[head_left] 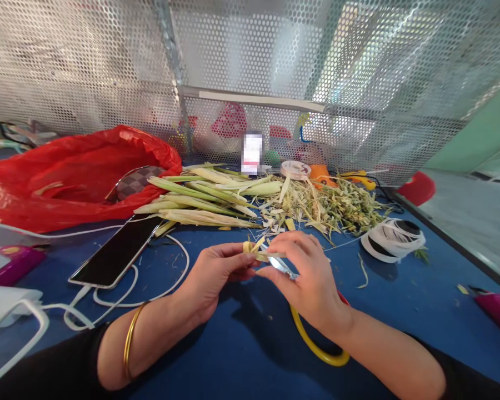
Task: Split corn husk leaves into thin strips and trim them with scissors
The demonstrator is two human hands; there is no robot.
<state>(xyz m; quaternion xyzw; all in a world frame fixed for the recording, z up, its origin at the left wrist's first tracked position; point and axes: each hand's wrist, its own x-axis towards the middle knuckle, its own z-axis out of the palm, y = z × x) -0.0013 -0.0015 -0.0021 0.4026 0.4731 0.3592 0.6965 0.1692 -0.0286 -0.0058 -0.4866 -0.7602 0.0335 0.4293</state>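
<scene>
My left hand (220, 275) is closed, thumb and fingertips pinching a small folded piece of pale yellow corn husk (254, 248). Close against it, my right hand (310, 278) is closed on a pair of scissors (281, 265). Their metal blades show between thumb and fingers, and a yellow handle loop (319, 347) hangs below the palm. The right fingertips also meet the husk piece; whether they grip it, I cannot tell. Just beyond both hands lies a heap of dry shredded trimmings (304, 208), with long pale green husks (204, 194) to its left.
A red plastic bag (79, 161) stands open at the left. Near it a phone (116, 253) lies with a white cable (183, 266). A white spool (394, 239) sits at the right, a tape roll (295, 169) behind the heap. A perforated metal screen (250, 61) closes off the back.
</scene>
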